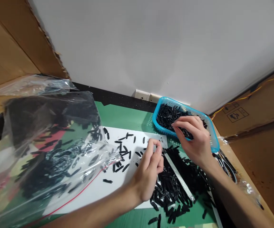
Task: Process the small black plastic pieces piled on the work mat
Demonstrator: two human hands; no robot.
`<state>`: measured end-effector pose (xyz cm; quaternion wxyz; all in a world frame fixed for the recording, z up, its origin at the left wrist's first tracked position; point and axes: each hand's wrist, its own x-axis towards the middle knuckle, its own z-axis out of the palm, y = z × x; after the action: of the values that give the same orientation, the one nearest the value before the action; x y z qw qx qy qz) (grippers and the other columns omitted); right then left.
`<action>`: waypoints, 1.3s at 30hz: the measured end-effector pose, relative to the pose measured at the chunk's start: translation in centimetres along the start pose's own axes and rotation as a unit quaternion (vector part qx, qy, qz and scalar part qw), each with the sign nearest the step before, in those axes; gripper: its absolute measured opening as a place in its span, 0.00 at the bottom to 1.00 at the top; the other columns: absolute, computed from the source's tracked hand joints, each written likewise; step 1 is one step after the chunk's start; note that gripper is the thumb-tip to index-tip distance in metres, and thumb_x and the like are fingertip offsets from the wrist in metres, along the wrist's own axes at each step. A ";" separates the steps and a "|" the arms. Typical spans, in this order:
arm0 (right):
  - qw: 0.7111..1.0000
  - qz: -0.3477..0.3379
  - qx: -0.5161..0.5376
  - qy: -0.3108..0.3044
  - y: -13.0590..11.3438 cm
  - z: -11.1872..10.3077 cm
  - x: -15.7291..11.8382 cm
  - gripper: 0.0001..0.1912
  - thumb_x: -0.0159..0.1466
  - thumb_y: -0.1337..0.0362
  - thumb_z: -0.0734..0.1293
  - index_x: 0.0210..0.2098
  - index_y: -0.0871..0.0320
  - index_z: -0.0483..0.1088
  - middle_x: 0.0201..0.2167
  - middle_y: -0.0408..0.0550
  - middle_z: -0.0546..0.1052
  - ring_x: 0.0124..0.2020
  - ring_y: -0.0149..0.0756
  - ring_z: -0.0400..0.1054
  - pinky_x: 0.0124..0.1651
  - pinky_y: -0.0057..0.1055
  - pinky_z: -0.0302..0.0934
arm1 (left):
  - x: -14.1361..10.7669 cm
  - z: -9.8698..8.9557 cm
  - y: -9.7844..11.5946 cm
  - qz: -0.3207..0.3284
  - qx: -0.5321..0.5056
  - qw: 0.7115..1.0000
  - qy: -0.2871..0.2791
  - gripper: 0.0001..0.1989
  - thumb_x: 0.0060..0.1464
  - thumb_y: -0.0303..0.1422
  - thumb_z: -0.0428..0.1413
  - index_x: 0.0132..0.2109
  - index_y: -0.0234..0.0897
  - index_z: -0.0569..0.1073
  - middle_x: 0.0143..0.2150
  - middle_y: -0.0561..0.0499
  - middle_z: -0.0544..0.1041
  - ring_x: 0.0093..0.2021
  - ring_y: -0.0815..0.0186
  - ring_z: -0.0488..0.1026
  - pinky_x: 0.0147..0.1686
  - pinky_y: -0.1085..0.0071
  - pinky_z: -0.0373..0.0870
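Observation:
My left hand (150,169) is closed, fingers curled toward the thumb, above the edge of a pile of small black strip-like pieces (167,186). Whatever it holds, if anything, is hidden. Over the blue plastic basket (154,118), my right hand (196,139) has its thumb and fingertips pinched together; I cannot make out anything between them. Many thin black pieces (166,114) fill the basket. Between my forearms, a narrow pale strip (179,175) lies across the pile. More black pieces (125,153) are scattered on the white sheet (93,196).
A large clear zip bag (56,145) with black pieces in it covers the left side. Another clear bag (35,85) lies behind it. Cardboard (260,148) stands at the right, near scissors (227,166). A white wall (151,47) with sockets (141,95) closes off the back.

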<state>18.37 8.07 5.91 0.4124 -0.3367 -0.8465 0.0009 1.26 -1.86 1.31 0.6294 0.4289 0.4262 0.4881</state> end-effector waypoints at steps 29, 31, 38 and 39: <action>0.944 0.161 0.269 -0.104 -3.0 -0.4 -5.7 0.05 0.75 0.71 0.70 0.47 0.55 0.78 0.42 0.47 0.78 0.44 0.36 0.75 0.48 0.32 0.70 | 0.6 -0.3 0.0 -0.029 0.055 0.998 -0.004 0.21 0.77 0.53 0.45 0.43 0.43 0.66 0.23 0.62 0.59 0.23 0.70 0.55 0.28 0.73 0.55; 0.942 0.173 0.274 -0.092 -2.8 -0.4 -5.6 0.06 0.75 0.71 0.71 0.46 0.55 0.79 0.41 0.46 0.78 0.42 0.34 0.75 0.47 0.30 0.70 | 0.7 -0.4 0.1 -0.020 0.067 0.997 -0.013 0.21 0.77 0.50 0.48 0.38 0.41 0.65 0.24 0.62 0.59 0.24 0.71 0.54 0.28 0.73 0.54; 0.946 0.176 0.264 -0.064 -2.8 -0.4 -6.0 0.06 0.73 0.71 0.73 0.46 0.55 0.80 0.40 0.45 0.79 0.41 0.35 0.75 0.46 0.31 0.72 | 0.5 -0.3 0.4 -0.003 0.050 0.999 -0.018 0.21 0.78 0.47 0.50 0.36 0.41 0.63 0.23 0.62 0.59 0.23 0.71 0.52 0.27 0.71 0.52; 0.946 0.177 0.265 -0.062 -2.8 -0.3 -6.0 0.06 0.73 0.71 0.73 0.46 0.54 0.80 0.41 0.46 0.79 0.41 0.35 0.76 0.46 0.32 0.72 | 0.5 -0.4 0.4 0.001 0.052 0.998 -0.018 0.21 0.78 0.47 0.50 0.36 0.41 0.63 0.23 0.62 0.59 0.23 0.71 0.51 0.27 0.71 0.52</action>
<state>19.62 2.44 2.75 0.4264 -0.3592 -0.7662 0.3195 0.92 -1.23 1.51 0.6134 0.4698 0.4396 0.4580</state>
